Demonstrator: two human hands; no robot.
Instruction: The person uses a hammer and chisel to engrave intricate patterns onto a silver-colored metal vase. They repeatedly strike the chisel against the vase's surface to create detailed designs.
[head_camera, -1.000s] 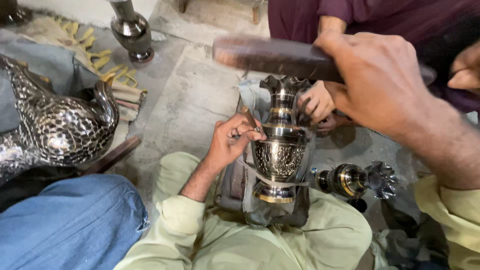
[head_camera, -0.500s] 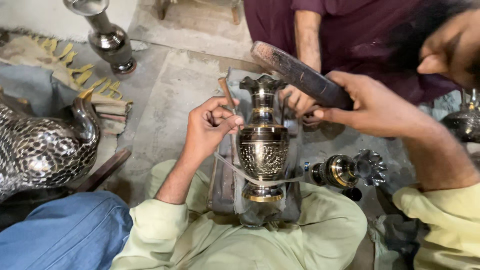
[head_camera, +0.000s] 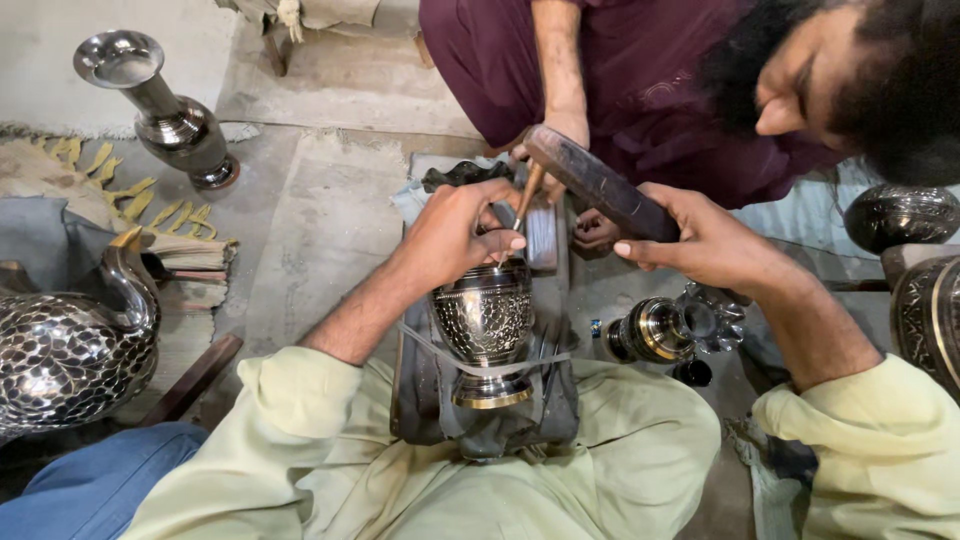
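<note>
Engraved metal vase (head_camera: 487, 322): laid lengthwise on a dark padded block (head_camera: 420, 400) across the lap, foot toward the wearer, neck pointing away. It is held down by a pale strap (head_camera: 520, 366) crossing just above the foot. The body is covered in fine engraved pattern; the foot rim is brass-coloured.

Left hand (head_camera: 455, 232): closed around a thin chisel (head_camera: 527, 195), fingers curled, resting on the vase's shoulder. The chisel is tilted, its upper end rising above the knuckles; its tip is hidden by the fingers.

Right hand (head_camera: 700, 240): gripped around a dark wooden mallet (head_camera: 590, 182), which is held above the chisel's top end. Whether the two touch cannot be told.

Across the work, a second person in maroon clothing is seated; one of that person's hands (head_camera: 592, 230) is seen just behind the vase neck, partly hidden by the mallet.

Surroundings: a smaller brass-and-silver vase (head_camera: 665, 330) is lying on its side just right of the block. A tall silver vase (head_camera: 160, 110) is standing upright on the floor at upper left. A scaled metal bird figure (head_camera: 70, 350) is seen at the left edge. More dark engraved vessels (head_camera: 905, 215) are at the right edge.
</note>
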